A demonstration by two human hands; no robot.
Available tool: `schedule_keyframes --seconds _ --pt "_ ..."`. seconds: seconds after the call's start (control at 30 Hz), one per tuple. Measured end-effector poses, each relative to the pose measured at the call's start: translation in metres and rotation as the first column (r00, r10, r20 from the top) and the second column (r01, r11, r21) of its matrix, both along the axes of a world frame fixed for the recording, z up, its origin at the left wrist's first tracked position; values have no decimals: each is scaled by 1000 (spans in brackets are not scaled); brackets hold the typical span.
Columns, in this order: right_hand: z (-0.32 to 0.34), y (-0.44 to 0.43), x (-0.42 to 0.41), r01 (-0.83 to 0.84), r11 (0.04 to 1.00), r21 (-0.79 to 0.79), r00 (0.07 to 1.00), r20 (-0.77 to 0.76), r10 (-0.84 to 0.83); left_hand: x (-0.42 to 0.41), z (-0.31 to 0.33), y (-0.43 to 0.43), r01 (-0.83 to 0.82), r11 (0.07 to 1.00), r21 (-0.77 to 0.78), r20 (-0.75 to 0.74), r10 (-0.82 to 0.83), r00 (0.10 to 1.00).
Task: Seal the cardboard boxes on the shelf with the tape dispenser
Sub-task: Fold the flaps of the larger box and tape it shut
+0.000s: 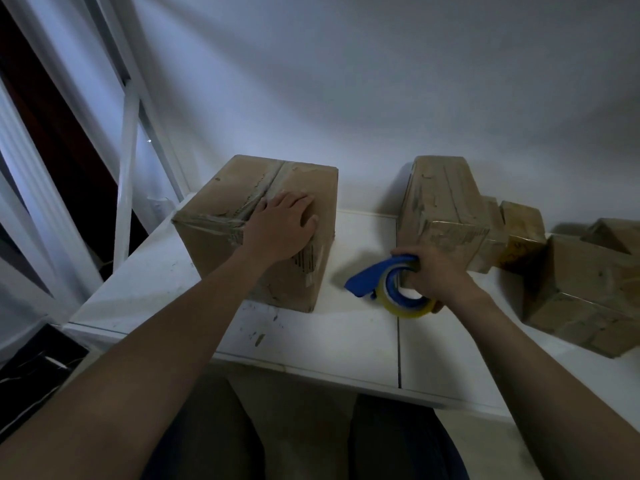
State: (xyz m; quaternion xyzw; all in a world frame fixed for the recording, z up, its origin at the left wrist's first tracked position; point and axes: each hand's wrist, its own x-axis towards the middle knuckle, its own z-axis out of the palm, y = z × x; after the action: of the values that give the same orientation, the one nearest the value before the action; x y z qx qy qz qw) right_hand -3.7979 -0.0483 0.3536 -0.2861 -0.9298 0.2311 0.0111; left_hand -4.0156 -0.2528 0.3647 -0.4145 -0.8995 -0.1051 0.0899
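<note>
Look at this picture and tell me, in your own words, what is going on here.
A person is working at a white shelf with cardboard boxes on it. The left hand rests flat on top of a large cardboard box, whose top seam already carries tape. The right hand grips a blue tape dispenser, low between that box and a second box. More boxes sit further right.

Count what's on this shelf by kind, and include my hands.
Cardboard boxes: 5 plainly visible; the right-hand cluster overlaps, so possibly one more
Tape dispenser: 1
Hands: 2, left hand and right hand
Total: 8
</note>
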Motion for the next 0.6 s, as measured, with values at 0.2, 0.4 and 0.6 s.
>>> schedule_keyframes --seconds 0.2,0.4,0.6 --pt "-29 0 14 237 913 -333 960 223 -168 5 2 1 -6 1000 3 13 6 1000" --pt "-48 -2 16 243 910 -335 958 232 -170 9 3 0 -3 1000 24 4 3 1000" --pt "-41 -15 10 73 988 -134 959 280 -33 6 16 -6 56 989 136 141 -75 987"
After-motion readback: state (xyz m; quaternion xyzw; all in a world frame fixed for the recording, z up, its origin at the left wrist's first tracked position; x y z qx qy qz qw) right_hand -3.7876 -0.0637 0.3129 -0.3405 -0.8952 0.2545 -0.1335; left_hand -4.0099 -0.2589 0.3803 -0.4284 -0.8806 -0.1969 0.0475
